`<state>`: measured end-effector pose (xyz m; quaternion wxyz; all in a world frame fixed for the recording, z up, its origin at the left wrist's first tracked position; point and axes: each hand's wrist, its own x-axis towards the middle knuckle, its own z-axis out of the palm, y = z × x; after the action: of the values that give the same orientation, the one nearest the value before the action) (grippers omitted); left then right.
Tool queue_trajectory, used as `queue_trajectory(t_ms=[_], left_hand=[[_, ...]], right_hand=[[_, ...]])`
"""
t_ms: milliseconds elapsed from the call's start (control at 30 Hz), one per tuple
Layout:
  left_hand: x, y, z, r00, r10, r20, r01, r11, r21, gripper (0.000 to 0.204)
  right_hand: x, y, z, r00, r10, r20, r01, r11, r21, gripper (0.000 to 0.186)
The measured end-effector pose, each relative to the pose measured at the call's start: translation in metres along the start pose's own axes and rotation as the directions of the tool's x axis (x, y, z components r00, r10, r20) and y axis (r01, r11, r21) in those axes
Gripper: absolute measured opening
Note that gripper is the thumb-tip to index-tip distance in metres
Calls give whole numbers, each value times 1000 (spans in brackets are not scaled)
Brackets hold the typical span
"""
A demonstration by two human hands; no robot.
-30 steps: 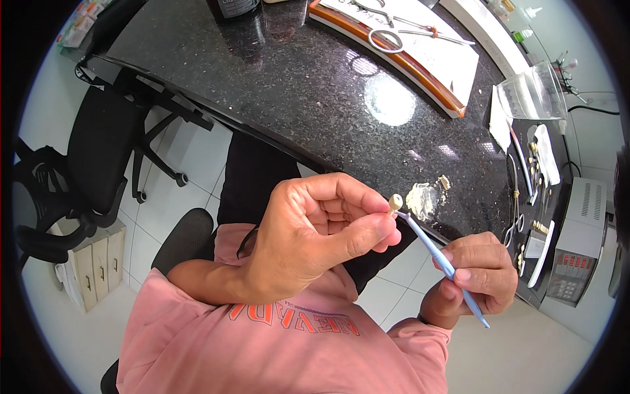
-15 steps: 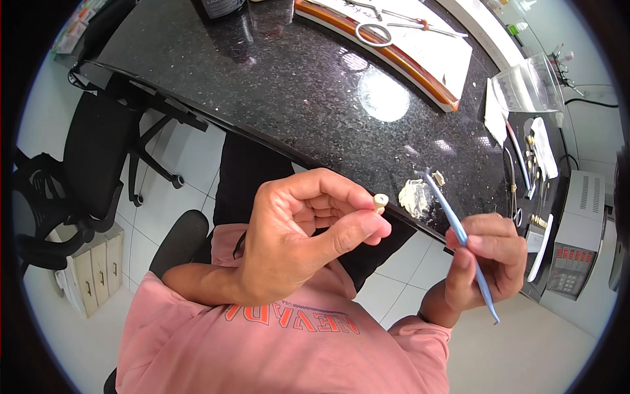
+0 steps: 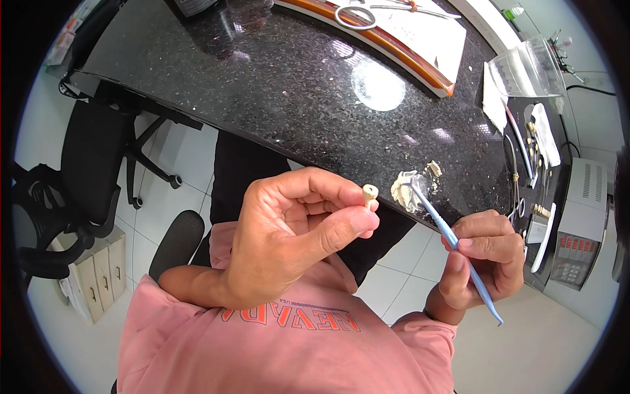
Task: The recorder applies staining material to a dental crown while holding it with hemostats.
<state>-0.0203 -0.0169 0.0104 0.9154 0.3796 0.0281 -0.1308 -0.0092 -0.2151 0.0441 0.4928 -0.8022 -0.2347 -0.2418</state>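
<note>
Pinching a cream piece (image 3: 370, 193) in the left hand (image 3: 282, 233), just left of the paste (image 3: 401, 193). Grasping a blue tool (image 3: 438, 222) in the right hand (image 3: 491, 256), with one end at the paste; hard to tell if touching. Strewn with crumbs (image 3: 433, 169) beside the paste, and set with a brown-edged pad (image 3: 420, 46) under a ring-handled tool (image 3: 356, 29) well beyond. Working at a speckled black desk (image 3: 289, 98), with a chair (image 3: 98, 151) far left of the paste. Set with a clear tub (image 3: 525, 69) beyond and right of the paste; impossible to tell its contents.
</note>
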Motion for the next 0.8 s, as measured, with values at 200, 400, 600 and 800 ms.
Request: queue_trajectory(t_ms=[200, 400, 600, 800], left_hand=[[1, 2, 7, 994, -46, -96, 56, 993, 103, 10], [0, -2, 2, 999, -23, -48, 23, 1000, 0, 16], [1, 0, 2, 998, -42, -39, 41, 999, -9, 16], [1, 8, 3, 991, -120, -51, 120, 993, -2, 17]], right_hand=[[-1, 1, -2, 999, -38, 20, 38, 999, 16, 15], [0, 0, -1, 999, -44, 8, 44, 999, 5, 15], [0, 1, -2, 999, -40, 19, 40, 999, 20, 15], [2, 2, 4, 993, -119, -18, 120, 976, 183, 16]])
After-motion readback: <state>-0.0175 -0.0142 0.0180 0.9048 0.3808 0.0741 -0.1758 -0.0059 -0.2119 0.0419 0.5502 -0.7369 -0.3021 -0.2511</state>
